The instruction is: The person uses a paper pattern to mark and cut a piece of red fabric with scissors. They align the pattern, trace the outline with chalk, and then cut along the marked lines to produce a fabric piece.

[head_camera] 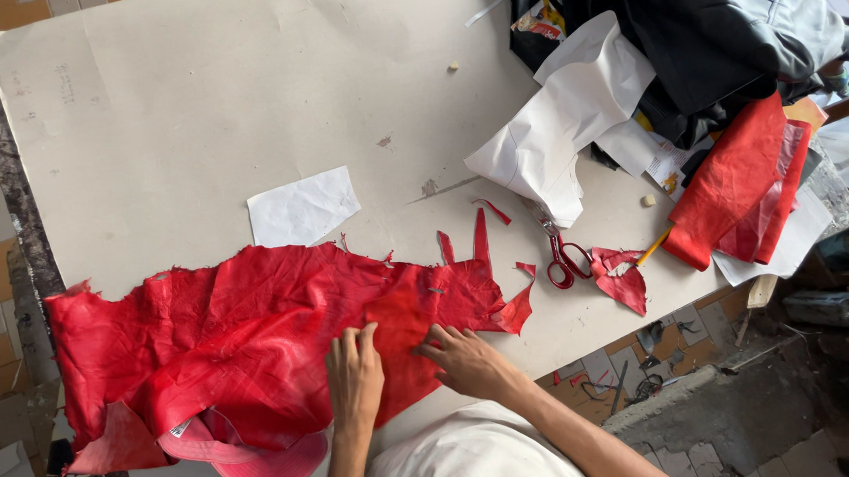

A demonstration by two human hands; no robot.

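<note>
Both hands flat, fingers spread, gripping nothing: left hand [354, 370] and right hand [466, 358] press the red leather [237, 323]; white paper piece [302, 207] lies just beyond.

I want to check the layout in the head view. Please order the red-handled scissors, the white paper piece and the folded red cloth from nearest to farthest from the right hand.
1. Red-handled scissors, just beyond the right hand, to its right.
2. White paper piece, up and left, above the red fabric.
3. Folded red cloth, far right by the table edge.
</note>
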